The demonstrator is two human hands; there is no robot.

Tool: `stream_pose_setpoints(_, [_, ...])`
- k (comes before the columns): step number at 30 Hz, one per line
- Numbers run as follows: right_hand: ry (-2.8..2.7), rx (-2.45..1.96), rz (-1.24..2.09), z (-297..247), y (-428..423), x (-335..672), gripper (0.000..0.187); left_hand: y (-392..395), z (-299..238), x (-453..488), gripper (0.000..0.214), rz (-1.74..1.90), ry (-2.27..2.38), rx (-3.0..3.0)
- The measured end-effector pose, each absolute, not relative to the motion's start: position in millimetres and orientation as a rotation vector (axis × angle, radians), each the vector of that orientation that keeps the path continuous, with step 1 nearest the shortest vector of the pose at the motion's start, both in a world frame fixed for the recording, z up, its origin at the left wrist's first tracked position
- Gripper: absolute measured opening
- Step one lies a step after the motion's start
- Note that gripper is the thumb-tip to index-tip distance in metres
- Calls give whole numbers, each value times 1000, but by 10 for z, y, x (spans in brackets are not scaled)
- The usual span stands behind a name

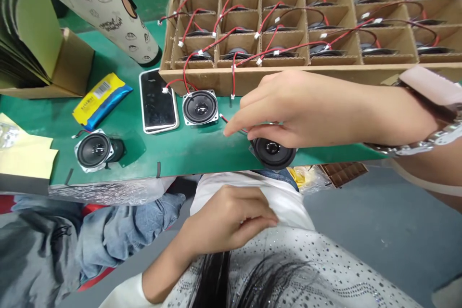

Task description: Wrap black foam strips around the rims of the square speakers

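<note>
My right hand [288, 108] reaches in from the right and grips a small round black speaker [273, 152] at the near edge of the green table [202, 144]; its red and black wire [225, 119] trails left from under my fingers. My left hand [225, 219] rests below the table edge against my white clothing, fingers curled and thumb pinched to them, with nothing visible inside. A second speaker [200, 107] in a square metal frame lies face up left of my right hand. A third speaker [94, 150] lies farther left.
A cardboard box with divider cells [288, 74] full of wired speakers fills the back right. A phone [159, 101] lies face up by the box corner. A yellow-blue packet [101, 99], a patterned tube [108, 9] and stacked cardboard [70, 65] sit at the left.
</note>
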State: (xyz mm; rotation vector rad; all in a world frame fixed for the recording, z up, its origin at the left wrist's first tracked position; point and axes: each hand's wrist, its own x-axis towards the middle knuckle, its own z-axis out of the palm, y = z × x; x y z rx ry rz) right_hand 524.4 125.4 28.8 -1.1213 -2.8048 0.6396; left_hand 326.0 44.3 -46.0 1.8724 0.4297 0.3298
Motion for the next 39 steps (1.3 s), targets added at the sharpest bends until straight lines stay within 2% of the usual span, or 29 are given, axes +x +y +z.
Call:
stream_pose_setpoints(4, [-2807,-1088,614,285,1235,5252,29,496,-600,3067,15,-157,584,1932])
stream_pose_setpoints(6, [-2808,-1062,582,288,1229,5247,29,598,-576,2962,19,-141,704,1964])
stream_pose_setpoints(9, [-2834,-977,544,293,1232,5215,25,785,-444,2922,45,52,765,1876])
stream_pose_setpoints(13, [-2849,-792,484,297,1258,5153,13,960,-361,3165,29,354,918,1844])
stream_pose_setpoints(19, [-2870,-691,511,390,1314,5175,4,1114,-490,3462,32,495,833,1829])
stream_pose_setpoints(25, [-2878,-691,578,372,1381,5192,35,1154,-584,3436,26,507,863,1689])
stream_pose_setpoints(30, [-2913,-669,508,337,1400,5168,43,1168,-526,3463,15,405,840,1682])
stream_pose_setpoints(32, [-2886,-657,449,316,1404,5174,39,1186,-466,3467,12,350,829,1685])
stream_pose_setpoints(36, [-2937,-614,468,261,1405,5197,15,1173,-402,3450,9,303,798,1676])
stream_pose_setpoints(39, [-2947,-582,449,221,1394,5214,11,1110,-429,3430,6,386,838,1609])
